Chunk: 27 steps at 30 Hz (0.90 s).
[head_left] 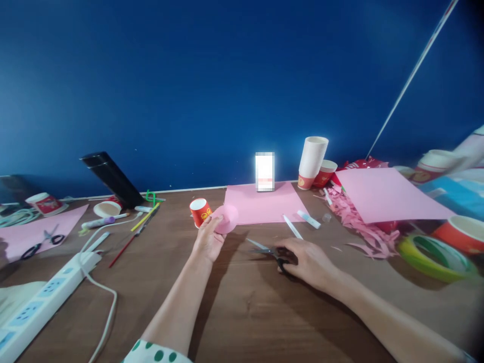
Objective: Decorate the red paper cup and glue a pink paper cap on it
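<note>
A round piece of pink paper [228, 219] is pinched in my left hand [209, 237], held up over the table. Just behind that hand stands a red paper cup [199, 212] with a yellow design. My right hand [302, 257] has its fingers round the black handles of a pair of scissors [266, 250], whose blades point left and are slightly apart. Beyond both hands lies a sheet of pink paper [260, 206]. A white pen [292, 227] and a glue stick [309, 219] lie near its right front corner.
A white power strip [49, 292] with a cable lies at left, near more scissors [43, 244] on pink paper. At right are stacked paper cups [313, 156], pink paper shreds [351, 222] and rolls of tape [434, 259]. A blue wall [212, 91] rises behind.
</note>
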### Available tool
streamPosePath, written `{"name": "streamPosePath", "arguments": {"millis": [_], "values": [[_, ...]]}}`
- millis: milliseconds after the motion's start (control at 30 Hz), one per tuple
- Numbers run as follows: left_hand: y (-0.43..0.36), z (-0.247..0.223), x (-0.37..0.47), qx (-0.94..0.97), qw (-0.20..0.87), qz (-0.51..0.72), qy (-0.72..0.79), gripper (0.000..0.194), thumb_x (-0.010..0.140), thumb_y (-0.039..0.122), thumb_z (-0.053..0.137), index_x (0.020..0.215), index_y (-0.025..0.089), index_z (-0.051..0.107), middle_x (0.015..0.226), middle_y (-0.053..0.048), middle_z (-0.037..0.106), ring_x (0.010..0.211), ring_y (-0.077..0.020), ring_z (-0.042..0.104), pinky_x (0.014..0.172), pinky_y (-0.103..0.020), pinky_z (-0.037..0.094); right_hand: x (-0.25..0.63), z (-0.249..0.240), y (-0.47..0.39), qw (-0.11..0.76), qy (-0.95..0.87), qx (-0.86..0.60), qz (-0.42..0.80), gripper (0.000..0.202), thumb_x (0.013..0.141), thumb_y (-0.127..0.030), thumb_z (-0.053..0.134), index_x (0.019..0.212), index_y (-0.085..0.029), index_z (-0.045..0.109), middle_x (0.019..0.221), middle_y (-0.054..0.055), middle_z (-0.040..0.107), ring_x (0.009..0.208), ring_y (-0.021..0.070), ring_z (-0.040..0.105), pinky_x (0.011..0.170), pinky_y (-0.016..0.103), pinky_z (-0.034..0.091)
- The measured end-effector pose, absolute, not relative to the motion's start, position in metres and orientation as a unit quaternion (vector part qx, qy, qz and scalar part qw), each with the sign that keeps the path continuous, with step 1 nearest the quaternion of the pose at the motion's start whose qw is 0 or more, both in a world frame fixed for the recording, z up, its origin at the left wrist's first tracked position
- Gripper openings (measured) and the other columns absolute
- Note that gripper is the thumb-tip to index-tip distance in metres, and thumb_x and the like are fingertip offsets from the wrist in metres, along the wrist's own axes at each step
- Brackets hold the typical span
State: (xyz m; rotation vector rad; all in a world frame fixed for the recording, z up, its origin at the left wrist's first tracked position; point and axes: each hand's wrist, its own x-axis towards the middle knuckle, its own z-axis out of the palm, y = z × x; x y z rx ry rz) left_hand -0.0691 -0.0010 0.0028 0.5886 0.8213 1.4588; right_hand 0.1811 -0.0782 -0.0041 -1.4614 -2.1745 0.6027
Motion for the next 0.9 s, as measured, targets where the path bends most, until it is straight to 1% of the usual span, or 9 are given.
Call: {"name": "streamPosePath", "arguments": {"millis": [67,133,233,300,333,433,500,633,900], "values": [[-0.002,0.002,-0.068,0.263,0.637,0.631,0.358,0.026,0.064,0.017,0.074,0.088,0.019,0.065,0.081,0.002,0.071,0.075,-0.0106,0.065,0.070,-0.021,0.052,0.180,-0.001,-0.080,0.207,-0.807,-0.513,0.207,0.045,0.070,-0.019,0.064,0.115,-0.024,0.059,0.107,0.006,0.065,0.097,0.0236,0.059,0.084,0.033,0.046],[-0.002,0.002,-0.066,0.273,0.643,0.621,0.356,0.026,0.064,0.016,0.074,0.088,0.018,0.065,0.080,0.002,0.070,0.073,-0.0102,0.065,0.068,-0.020,0.051,0.181,0.002,-0.081,0.188,-0.831,-0.483,0.203,0.053,0.070,-0.019,0.064,0.122,-0.021,0.055,0.116,0.009,0.061,0.105,0.0250,0.056,0.091,0.035,0.043],[-0.002,0.000,-0.065,0.283,0.645,0.610,0.364,0.029,0.063,0.017,0.075,0.091,0.016,0.066,0.078,0.001,0.070,0.069,-0.0095,0.064,0.065,-0.019,0.050,0.183,0.005,-0.082,0.165,-0.865,-0.429,0.200,0.066,0.072,-0.025,0.066,0.133,-0.018,0.045,0.129,0.013,0.052,0.119,0.0276,0.047,0.101,0.038,0.037],[-0.002,-0.001,-0.065,0.285,0.641,0.607,0.373,0.032,0.062,0.018,0.076,0.093,0.015,0.066,0.078,0.001,0.070,0.068,-0.0096,0.064,0.064,-0.019,0.050,0.184,0.004,-0.083,0.159,-0.870,-0.424,0.196,0.070,0.073,-0.030,0.067,0.137,-0.017,0.041,0.131,0.014,0.052,0.119,0.0282,0.047,0.101,0.040,0.037],[-0.002,-0.001,-0.065,0.285,0.638,0.607,0.378,0.033,0.061,0.019,0.077,0.092,0.015,0.066,0.078,0.001,0.070,0.068,-0.0096,0.064,0.064,-0.019,0.050,0.184,0.004,-0.083,0.158,-0.866,-0.434,0.192,0.067,0.075,-0.030,0.066,0.136,-0.017,0.041,0.128,0.014,0.054,0.116,0.0279,0.050,0.099,0.040,0.039],[-0.001,-0.003,-0.065,0.284,0.633,0.604,0.392,0.033,0.060,0.020,0.078,0.090,0.014,0.066,0.076,0.001,0.070,0.066,-0.0088,0.063,0.064,-0.019,0.050,0.182,0.001,-0.083,0.148,-0.859,-0.460,0.168,0.049,0.082,-0.029,0.059,0.129,-0.018,0.049,0.115,0.012,0.062,0.104,0.0263,0.058,0.092,0.040,0.044],[0.000,-0.005,-0.064,0.287,0.634,0.596,0.400,0.032,0.060,0.020,0.078,0.089,0.014,0.066,0.075,0.002,0.069,0.065,-0.0085,0.063,0.063,-0.019,0.049,0.181,-0.001,-0.083,0.139,-0.867,-0.454,0.152,0.042,0.085,-0.029,0.057,0.126,-0.018,0.053,0.112,0.011,0.064,0.102,0.0259,0.059,0.091,0.039,0.045],[0.000,-0.006,-0.064,0.297,0.641,0.580,0.406,0.032,0.060,0.020,0.078,0.088,0.013,0.066,0.075,0.001,0.069,0.063,-0.0087,0.063,0.061,-0.018,0.049,0.178,-0.003,-0.084,0.143,-0.876,-0.438,0.143,0.042,0.085,-0.028,0.059,0.126,-0.018,0.055,0.114,0.010,0.064,0.104,0.0242,0.059,0.092,0.035,0.045],[-0.001,-0.006,-0.062,0.306,0.652,0.566,0.401,0.033,0.062,0.021,0.078,0.092,0.014,0.066,0.077,0.000,0.069,0.063,-0.0077,0.062,0.058,-0.017,0.051,0.173,-0.004,-0.087,0.166,-0.870,-0.446,0.132,0.037,0.083,-0.025,0.062,0.119,-0.021,0.060,0.109,0.008,0.063,0.098,0.0215,0.060,0.087,0.031,0.046]]}}
